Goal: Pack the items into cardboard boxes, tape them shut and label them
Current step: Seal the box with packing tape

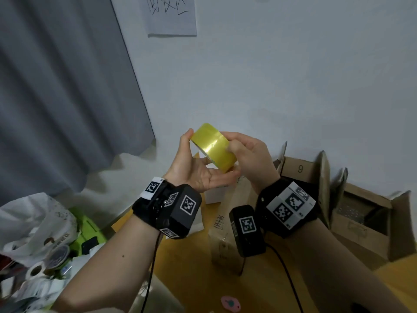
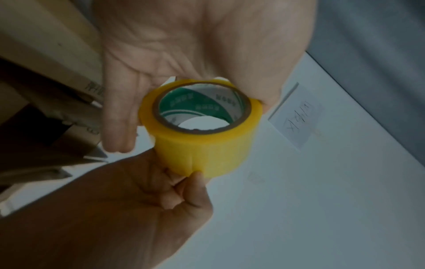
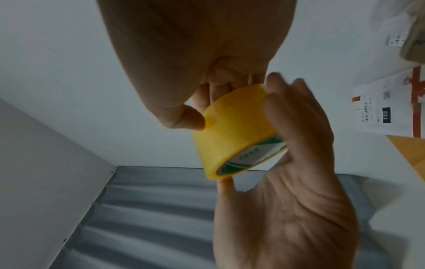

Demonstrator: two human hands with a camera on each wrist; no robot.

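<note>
Head view: you hold the yellow tape roll [image 1: 213, 147] up in the air at chest height, above the wooden table [image 1: 187, 263], both hands on it. Your left hand [image 1: 196, 170] cradles it palm-up — thumb on the roll's 10 o'clock rim, fingers under its 5 o'clock side. Your right hand [image 1: 252, 157] grips it from 3 o'clock, fingers curled onto the outer face. A closed cardboard box [image 1: 225, 227] lies on the table below the roll, at 6 o'clock from it. Open cardboard boxes [image 1: 361, 213] stand at 4 o'clock, flaps up, one marked 9. A grey curtain [image 1: 63, 91] hangs at 9 o'clock.

Left wrist view: the tape roll [image 2: 202, 134] shows its open core, green-and-white print inside. Your left hand [image 2: 184, 60] wraps it from 12 o'clock. Your right hand [image 2: 128, 205] pinches the roll's lower edge from 7 o'clock, thumb tip against the yellow face.

Right wrist view: the tape roll [image 3: 234, 134] sits tilted. Your right hand [image 3: 197, 60] comes from 12 o'clock, thumb pressed on the roll's 9 o'clock side. Your left hand [image 3: 289, 191] clasps it from 4 o'clock — fingers over the far rim, blurred.
</note>
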